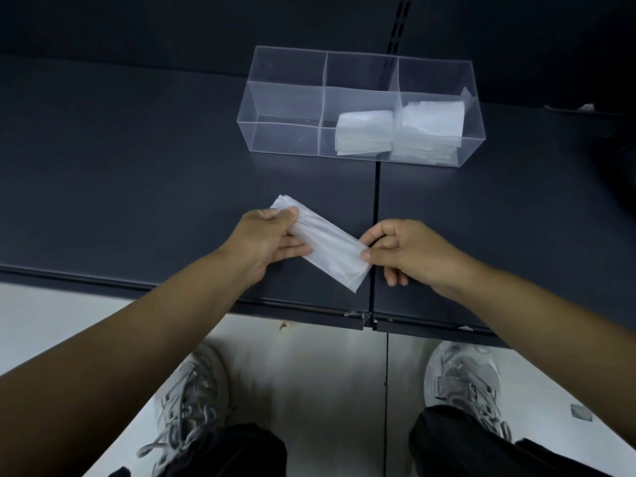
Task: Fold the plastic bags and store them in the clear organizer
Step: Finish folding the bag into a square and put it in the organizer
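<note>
— What is nearest, starting from the left?
— The left hand (272,239), its grip curled round the far-left end of a folded plastic bag (327,242), thumb on top; the bag slants over the near edge of the dark shelf (137,166); the right hand (409,256) has its grip pinching the near-right end.
— And the clear organizer (285,98)?
— Farther back, right of centre; folded bags (364,132) lie in its middle section; a taller stack (430,127) fills its right one.
</note>
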